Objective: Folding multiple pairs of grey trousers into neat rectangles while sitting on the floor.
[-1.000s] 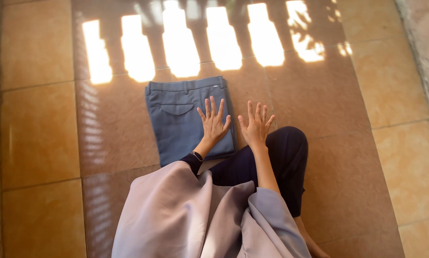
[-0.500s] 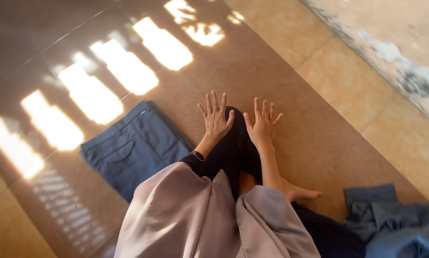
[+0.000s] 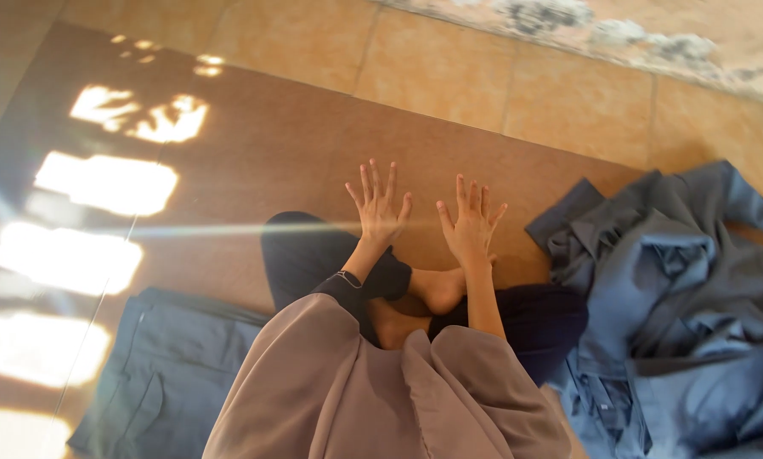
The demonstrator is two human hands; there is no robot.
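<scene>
Nearest my hands is the pile of blue clothes (image 3: 679, 297), heaped loose and crumpled at the right edge of the brown mat (image 3: 271, 144), with part of it spilling off onto the tan floor tiles (image 3: 449, 59). My right hand (image 3: 469, 223) hovers just left of that pile, near it but not touching, fingers spread wide, its grip open and empty. My left hand (image 3: 378, 206) is beside it, equally splayed, grip open on nothing, held above my crossed legs in dark trousers (image 3: 313, 255), with a bare foot (image 3: 441, 289) tucked between them. Well apart, at the mat's near left edge, lies a folded blue garment (image 3: 169, 374), flat, its pocket up, half under my grey sleeve (image 3: 330, 382). Sun patches (image 3: 110, 183) glare across the mat's left side. What I judge could go wrong: the pile is tangled, so grabbing one piece may drag others with it; my loose sleeves hang close over the folded garment and could ruffle it if I lean; and the glare may hide seams and edges on that side.
</scene>
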